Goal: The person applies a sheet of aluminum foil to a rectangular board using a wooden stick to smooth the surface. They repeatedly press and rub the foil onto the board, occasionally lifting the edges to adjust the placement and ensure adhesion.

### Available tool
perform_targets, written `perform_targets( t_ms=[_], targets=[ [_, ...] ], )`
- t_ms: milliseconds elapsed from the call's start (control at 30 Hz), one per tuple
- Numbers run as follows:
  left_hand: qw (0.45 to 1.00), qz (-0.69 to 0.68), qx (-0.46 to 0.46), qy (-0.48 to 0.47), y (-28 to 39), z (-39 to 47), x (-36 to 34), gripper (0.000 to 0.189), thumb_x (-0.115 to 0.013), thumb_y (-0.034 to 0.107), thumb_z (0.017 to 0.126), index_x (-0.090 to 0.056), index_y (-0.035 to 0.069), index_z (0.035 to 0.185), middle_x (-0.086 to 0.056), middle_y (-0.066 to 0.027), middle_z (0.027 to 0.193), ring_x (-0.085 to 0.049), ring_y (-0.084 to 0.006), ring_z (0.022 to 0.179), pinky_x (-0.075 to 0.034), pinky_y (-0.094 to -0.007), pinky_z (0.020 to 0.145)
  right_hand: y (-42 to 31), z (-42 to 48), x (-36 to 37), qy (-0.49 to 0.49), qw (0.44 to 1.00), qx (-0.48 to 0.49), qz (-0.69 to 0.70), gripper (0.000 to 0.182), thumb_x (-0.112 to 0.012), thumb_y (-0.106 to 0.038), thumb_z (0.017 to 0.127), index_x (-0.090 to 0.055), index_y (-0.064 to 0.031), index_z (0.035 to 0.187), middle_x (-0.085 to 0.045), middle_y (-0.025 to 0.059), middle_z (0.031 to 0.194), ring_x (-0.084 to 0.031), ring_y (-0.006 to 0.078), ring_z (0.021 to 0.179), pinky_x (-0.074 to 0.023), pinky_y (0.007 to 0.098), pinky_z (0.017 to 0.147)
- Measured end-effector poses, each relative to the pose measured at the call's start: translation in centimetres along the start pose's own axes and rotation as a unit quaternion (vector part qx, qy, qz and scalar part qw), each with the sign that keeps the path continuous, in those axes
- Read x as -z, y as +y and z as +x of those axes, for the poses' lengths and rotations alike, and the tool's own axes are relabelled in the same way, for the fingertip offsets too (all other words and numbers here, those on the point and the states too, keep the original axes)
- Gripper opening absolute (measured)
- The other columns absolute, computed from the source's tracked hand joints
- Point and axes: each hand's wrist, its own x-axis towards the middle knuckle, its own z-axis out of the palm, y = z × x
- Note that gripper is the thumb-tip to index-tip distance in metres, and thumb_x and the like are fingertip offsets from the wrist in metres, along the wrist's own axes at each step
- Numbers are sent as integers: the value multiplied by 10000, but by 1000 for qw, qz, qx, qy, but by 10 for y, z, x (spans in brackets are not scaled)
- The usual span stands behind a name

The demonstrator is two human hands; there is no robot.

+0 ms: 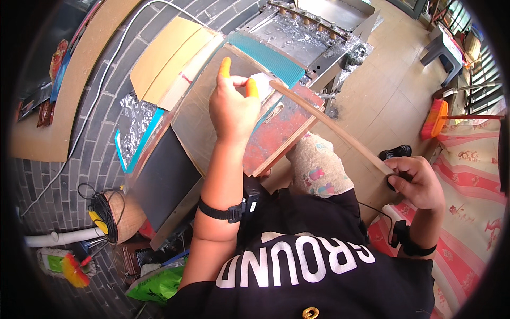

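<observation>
My left hand [235, 101] is over a grey-brown board, with yellow covers on the thumb and a fingertip. The fingers curl beside a small white sheet [262, 85]; whether they pinch it is hidden. At the right, my right hand [416, 182] grips the near end of a long, thin wooden stick [330, 123]. The stick's far tip reaches the white sheet's edge; contact cannot be told. A teal ribbed sheet [271, 56] lies along the board's far side. Under the stick is a worn red board [279, 135], with a small pale loop of cord or cloth on it.
A metal frame covered in silvery scraps [306, 38] stands beyond the boards. Yellow card sheets [175, 56] lie at the left, beside a blue-edged tray [137, 139]. A patterned cloth covers my knee. On the right are a grey stool [446, 54] and an orange broom [435, 119].
</observation>
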Motion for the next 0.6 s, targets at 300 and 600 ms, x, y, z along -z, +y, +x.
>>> perform_targets(
  t_ms=[300, 600],
  targets=[
    [998, -21, -32, 46, -9, 1, 8, 578, -670, 73, 800, -437, -5, 1323, -668, -76, 857, -646, -253, 802, -486, -368, 772, 3, -1, 3, 11, 999, 26, -24, 224, -639, 36, 762, -610, 83, 980, -522, 102, 623, -492, 165, 532, -402, 292, 517],
    [998, -33, -36, 32, -8, 0, 6, 571, -668, 79, 809, -432, 5, 1324, -668, -78, 868, -648, -261, 810, -489, -370, 767, -4, 14, -5, -21, 995, 85, -57, 238, -622, 22, 783, -614, 59, 1018, -504, 93, 585, -453, 175, 494, -376, 302, 492]
  ],
)
